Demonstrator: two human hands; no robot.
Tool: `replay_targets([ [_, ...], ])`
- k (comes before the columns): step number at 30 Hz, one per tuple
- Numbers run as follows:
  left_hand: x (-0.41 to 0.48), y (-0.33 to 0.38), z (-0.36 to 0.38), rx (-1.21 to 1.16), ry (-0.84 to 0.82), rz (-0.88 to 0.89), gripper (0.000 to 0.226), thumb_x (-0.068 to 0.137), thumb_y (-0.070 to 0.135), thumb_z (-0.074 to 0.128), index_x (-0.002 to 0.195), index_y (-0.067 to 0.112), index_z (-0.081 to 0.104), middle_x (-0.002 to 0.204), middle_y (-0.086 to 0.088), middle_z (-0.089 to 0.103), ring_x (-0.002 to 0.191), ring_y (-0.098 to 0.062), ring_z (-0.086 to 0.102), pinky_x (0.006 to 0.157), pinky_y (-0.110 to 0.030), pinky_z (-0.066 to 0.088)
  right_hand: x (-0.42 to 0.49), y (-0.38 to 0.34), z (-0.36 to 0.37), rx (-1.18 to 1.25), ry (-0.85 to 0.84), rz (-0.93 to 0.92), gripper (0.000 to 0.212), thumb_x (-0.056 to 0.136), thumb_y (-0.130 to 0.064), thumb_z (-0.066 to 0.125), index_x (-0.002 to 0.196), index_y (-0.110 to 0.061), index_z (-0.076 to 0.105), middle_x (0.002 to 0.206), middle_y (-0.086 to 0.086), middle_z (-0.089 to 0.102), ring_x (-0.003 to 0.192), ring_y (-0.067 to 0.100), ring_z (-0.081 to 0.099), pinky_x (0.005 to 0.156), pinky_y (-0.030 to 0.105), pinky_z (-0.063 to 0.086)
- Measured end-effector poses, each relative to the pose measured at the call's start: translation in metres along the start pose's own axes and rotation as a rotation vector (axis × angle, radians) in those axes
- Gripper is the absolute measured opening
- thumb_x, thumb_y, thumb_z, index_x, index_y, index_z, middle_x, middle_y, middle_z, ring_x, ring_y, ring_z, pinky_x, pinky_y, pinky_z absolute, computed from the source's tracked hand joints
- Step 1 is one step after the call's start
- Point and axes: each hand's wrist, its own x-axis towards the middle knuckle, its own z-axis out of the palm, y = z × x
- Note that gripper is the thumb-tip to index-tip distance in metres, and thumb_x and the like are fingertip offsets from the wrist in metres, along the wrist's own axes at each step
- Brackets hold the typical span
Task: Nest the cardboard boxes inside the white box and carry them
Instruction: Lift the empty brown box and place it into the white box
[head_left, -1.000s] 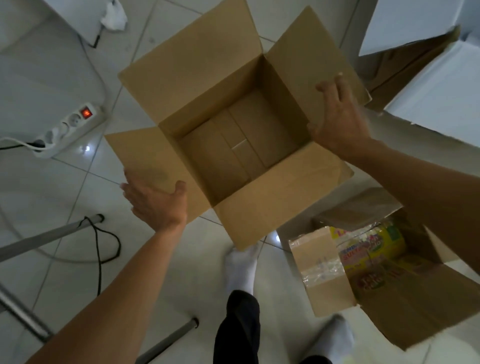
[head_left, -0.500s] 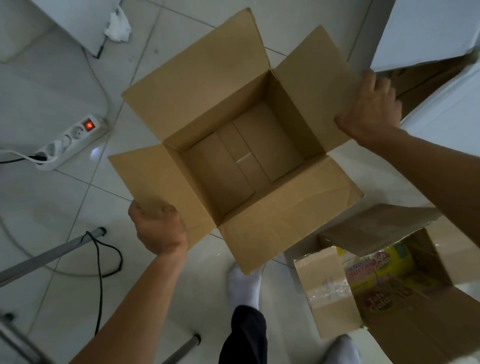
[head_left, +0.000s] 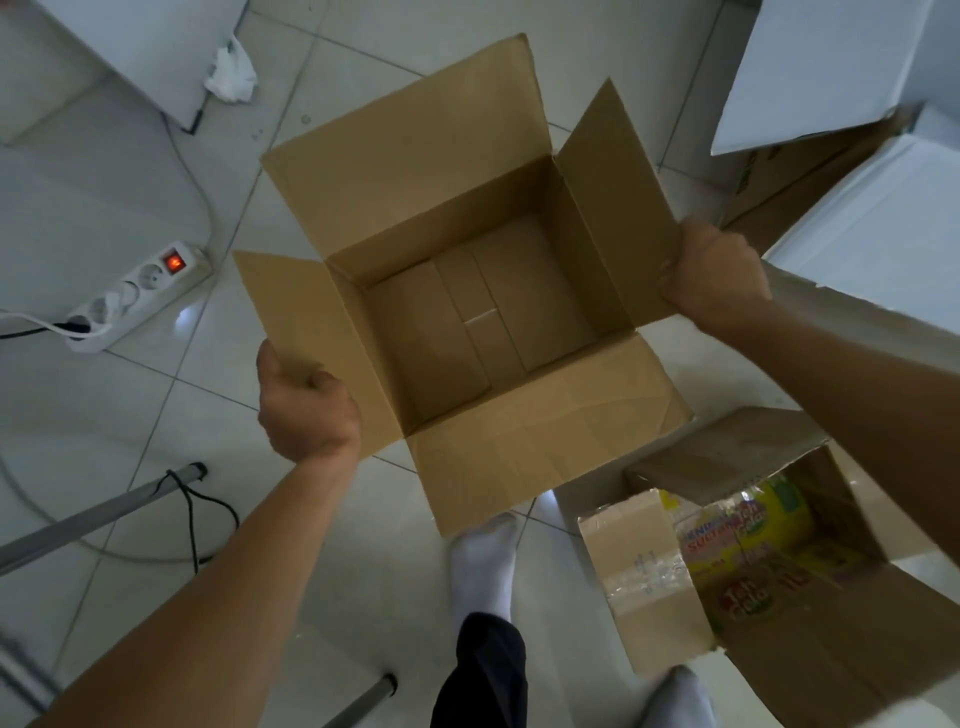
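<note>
**Open carton held by two flaps; white box off at 2 o'clock**

White box (head_left: 878, 218): at 2 o'clock, flaps open, just beyond the right hand. Empty cardboard box (head_left: 467, 312): mouth up, held above the floor (head_left: 130, 415). Second carton (head_left: 769, 571) at 5 o'clock holds packets. Right hand (head_left: 714, 278) clenched on right flap; left hand (head_left: 306, 410) clenched on left flap. Judgement: next move goes rightward, right hand leading.

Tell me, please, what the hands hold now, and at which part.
Both hold the open cardboard box by its side flaps: the left hand grips the left flap's near corner, the right hand the right flap's outer edge.
</note>
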Motion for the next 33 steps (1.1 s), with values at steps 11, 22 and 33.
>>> replay_targets([
  [11, 0.042, 0.050, 0.014, 0.213, -0.178, 0.451, 0.046, 0.092, 0.008, 0.048, 0.138, 0.017, 0.044, 0.132, -0.009, 0.057, 0.119, -0.026, 0.055, 0.095, -0.034, 0.044, -0.087, 0.016, 0.032, 0.365, -0.124, 0.230, 0.023, 0.088, -0.007, 0.051, 0.109, -0.001, 0.056, 0.094, 0.023, 0.067, 0.077, 0.035, 0.067, 0.070, 0.041, 0.058],
  [22, 0.065, 0.073, 0.019, 0.265, -0.285, 0.619, 0.046, 0.091, 0.006, 0.050, 0.137, 0.011, 0.046, 0.135, -0.011, 0.054, 0.123, -0.026, 0.051, 0.103, -0.031, 0.040, -0.132, 0.012, 0.060, 0.493, -0.104, 0.360, 0.023, 0.086, -0.010, 0.054, 0.107, -0.002, 0.059, 0.098, 0.020, 0.066, 0.083, 0.036, 0.064, 0.068, 0.034, 0.052],
  [33, 0.060, 0.065, 0.022, 0.245, -0.253, 0.652, 0.045, 0.093, 0.006, 0.048, 0.137, 0.010, 0.044, 0.138, -0.011, 0.051, 0.128, -0.025, 0.046, 0.102, -0.028, 0.036, -0.134, 0.015, 0.064, 0.509, -0.111, 0.369, 0.023, 0.088, -0.010, 0.053, 0.108, -0.001, 0.057, 0.099, 0.019, 0.065, 0.076, 0.029, 0.059, 0.057, 0.026, 0.046],
])
